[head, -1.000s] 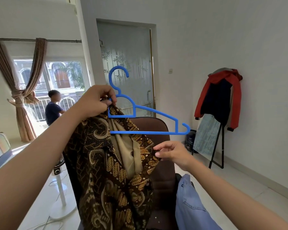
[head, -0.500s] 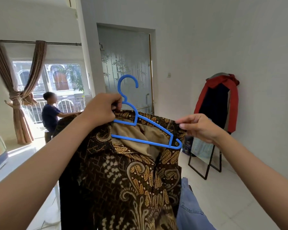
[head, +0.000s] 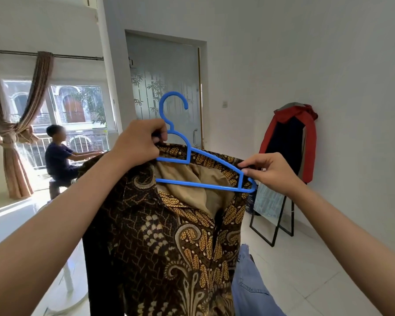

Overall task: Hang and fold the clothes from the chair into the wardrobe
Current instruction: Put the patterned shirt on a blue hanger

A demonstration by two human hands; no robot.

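shirt hung in the air, brown patterned, draped over blue hanger | left hand gripped hanger neck, fingers curled | right hand pinched shirt shoulder at hanger's right end | jeans lay below

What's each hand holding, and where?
Left hand grips the blue hanger at its neck, with the batik shirt collar. Right hand pinches the shirt's shoulder at the hanger's right end.
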